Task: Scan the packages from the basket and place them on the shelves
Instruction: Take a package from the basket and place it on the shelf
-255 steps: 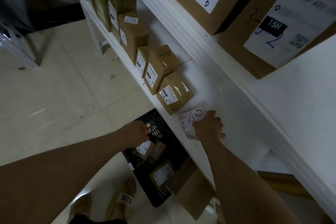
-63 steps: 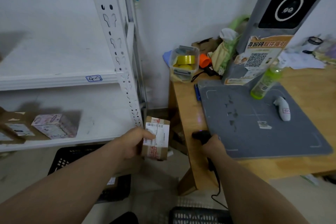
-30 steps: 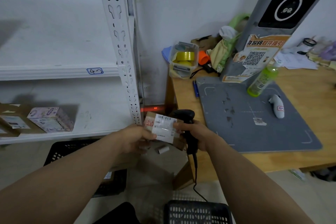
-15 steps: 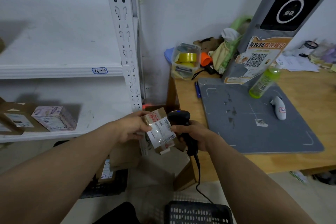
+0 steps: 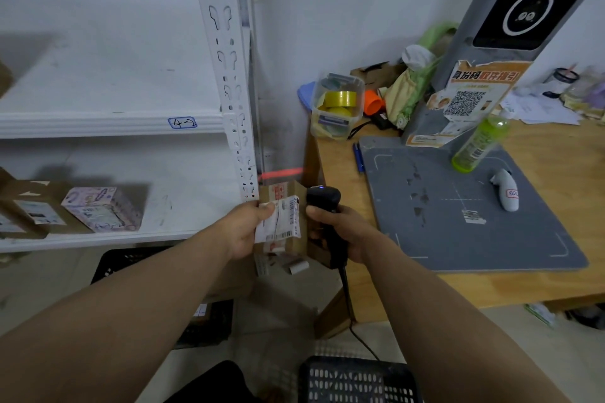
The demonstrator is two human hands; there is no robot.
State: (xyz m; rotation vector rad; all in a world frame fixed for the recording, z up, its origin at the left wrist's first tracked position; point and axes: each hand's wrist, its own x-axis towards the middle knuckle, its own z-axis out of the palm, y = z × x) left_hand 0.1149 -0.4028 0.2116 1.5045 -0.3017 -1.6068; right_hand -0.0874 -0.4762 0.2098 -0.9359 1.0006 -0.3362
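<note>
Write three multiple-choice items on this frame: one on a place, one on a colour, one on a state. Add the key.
1. The green bottle stands: A on the grey mat; B on a shelf; C on the floor.
2. The tape roll in the clear tub is: A blue; B yellow; C red.
3. The left hand: A hangs empty; B presses flat on the mat; C grips the labelled package.

Key: 1 A, its base rests on the mat. 2 B, yellow shows through the tub wall. 3 C, its fingers pinch the package while the right hand holds the scanner.
</note>
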